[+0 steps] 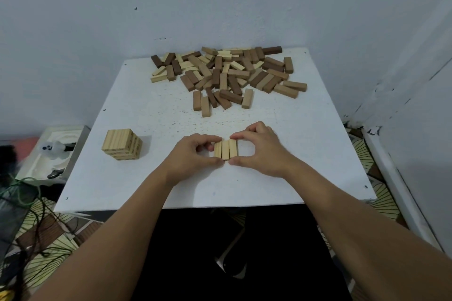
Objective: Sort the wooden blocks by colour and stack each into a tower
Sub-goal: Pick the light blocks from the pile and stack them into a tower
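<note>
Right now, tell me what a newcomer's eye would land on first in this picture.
First, the two hands meeting at the table's near middle: the left hand and right hand pinch a row of three pale blocks lying side by side. Next, the big jumbled pile of blocks, pale, mid-brown and dark, at the far edge. Then the short pale tower at the near left of the white table.
</note>
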Available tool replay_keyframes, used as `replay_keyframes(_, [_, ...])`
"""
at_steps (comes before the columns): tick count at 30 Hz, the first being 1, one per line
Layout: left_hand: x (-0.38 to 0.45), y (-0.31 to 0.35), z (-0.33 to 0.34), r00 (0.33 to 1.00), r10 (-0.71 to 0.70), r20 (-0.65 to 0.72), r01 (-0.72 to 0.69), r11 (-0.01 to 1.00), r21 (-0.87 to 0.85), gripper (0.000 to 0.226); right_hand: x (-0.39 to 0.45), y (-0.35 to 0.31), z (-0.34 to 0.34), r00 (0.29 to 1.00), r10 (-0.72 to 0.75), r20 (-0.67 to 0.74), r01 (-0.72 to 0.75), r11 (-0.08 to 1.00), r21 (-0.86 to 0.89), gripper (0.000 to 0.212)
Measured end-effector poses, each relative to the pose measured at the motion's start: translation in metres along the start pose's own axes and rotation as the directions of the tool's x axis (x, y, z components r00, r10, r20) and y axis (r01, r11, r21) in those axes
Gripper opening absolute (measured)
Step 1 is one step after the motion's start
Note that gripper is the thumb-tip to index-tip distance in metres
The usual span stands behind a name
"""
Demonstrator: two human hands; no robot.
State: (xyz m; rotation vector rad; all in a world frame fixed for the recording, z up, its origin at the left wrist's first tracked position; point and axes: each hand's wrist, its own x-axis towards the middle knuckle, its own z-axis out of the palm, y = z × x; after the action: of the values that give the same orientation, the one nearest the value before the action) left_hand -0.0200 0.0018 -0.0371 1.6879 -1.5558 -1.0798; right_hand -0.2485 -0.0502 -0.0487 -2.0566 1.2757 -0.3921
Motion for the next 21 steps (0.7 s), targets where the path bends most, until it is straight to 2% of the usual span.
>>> replay_keyframes(13, [0.003, -0.004, 0.001, 0.999, 0.053, 0.008, -0.054, 0.997, 0.055, 0.048, 0.001, -0.002, 0.009, 0.998, -0.032, -0.061, 0.027, 0.996, -0.089, 0.056])
replay_keyframes(21, [0.003, -0.002, -0.001, 0.999, 0.038, 0.020, -0.039, 0.997, 0.074, 0.053, 0.000, 0.000, 0.013, 0.994, -0.039, -0.099, 0.026, 0.991, -0.131, 0.061])
